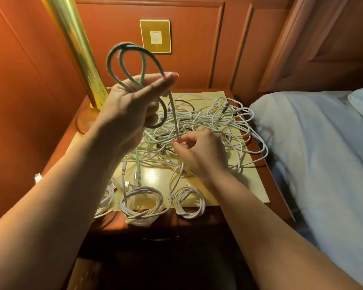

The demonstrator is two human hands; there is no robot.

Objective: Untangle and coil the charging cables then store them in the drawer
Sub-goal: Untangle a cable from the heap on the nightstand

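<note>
My left hand is raised above the nightstand and grips several loops of a pale green cable. One strand of that cable runs straight down to my right hand, which pinches it just above a tangled heap of white cables. Three coiled white cables lie along the front edge: one at the left partly hidden by my left forearm, one in the middle, one at the right. The drawer front below the tabletop is dark and closed.
The cables lie on a wooden nightstand with a yellow top sheet. A brass lamp post on a round base stands at the back left. A bed with a pale sheet adjoins on the right. A wall switch sits behind.
</note>
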